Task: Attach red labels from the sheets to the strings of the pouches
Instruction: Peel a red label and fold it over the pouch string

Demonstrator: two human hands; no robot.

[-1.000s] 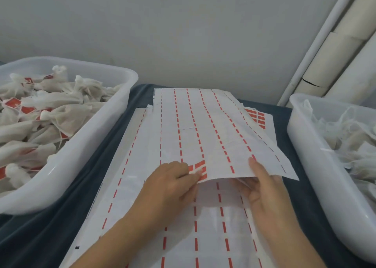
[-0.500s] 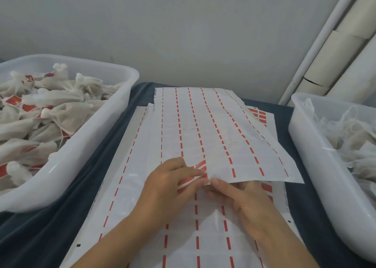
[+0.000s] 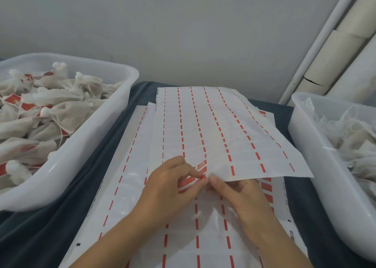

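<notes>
Two white bins are walling the sides: the left bin [image 3: 81, 145] at nine o'clock, the right bin [image 3: 317, 155] at three. Between them the label sheets [image 3: 203, 129] are lying flat toward twelve, leaving open passage above.

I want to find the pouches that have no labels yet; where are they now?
In the head view, the unlabeled pouches lie in the white tub on the right side, beside the label sheets.

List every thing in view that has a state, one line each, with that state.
Left hand: pinching a red label at the sheet's near edge.
Right hand: fingers under the top sheet's near edge.
Red label: partly peeled.
Top sheet: near edge lifted, mostly used.
Left tub: full of labelled pouches.
Right tub: holds unlabelled pouches.
</notes>
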